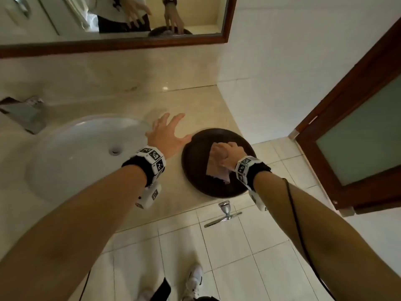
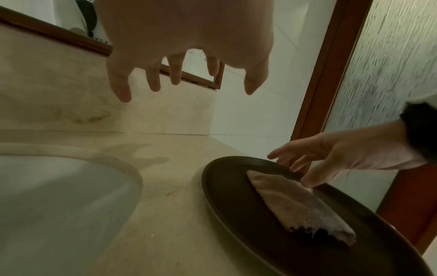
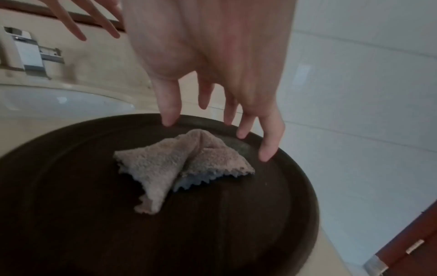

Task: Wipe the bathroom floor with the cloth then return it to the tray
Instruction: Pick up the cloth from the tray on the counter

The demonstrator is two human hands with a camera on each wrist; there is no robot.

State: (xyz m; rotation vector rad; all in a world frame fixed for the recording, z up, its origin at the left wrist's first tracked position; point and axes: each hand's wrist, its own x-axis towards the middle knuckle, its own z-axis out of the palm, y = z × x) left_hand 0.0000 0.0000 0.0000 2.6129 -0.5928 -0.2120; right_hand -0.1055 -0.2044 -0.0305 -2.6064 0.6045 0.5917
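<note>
A crumpled pinkish-beige cloth [image 1: 217, 171] [image 2: 295, 203] [image 3: 165, 164] lies on a round dark brown tray [image 1: 195, 177] [image 2: 236, 214] [image 3: 212, 224] at the right end of the marble counter. My right hand [image 1: 225, 154] [image 3: 205, 97] [image 2: 331, 160] hovers just above the cloth's far end. Its fingers hang down, loosely straight, and nothing is held. My left hand [image 1: 167, 131] [image 2: 176, 74] floats above the counter between the sink and the tray, fingers spread and empty.
A white oval sink [image 1: 82, 153] with a chrome faucet [image 1: 23, 116] fills the counter's left side. A framed mirror [image 1: 108, 18] hangs behind. A wooden door with frosted glass [image 1: 358, 137] stands to the right. The white tiled floor [image 1: 238, 257] and my shoes [image 1: 195, 279] show below.
</note>
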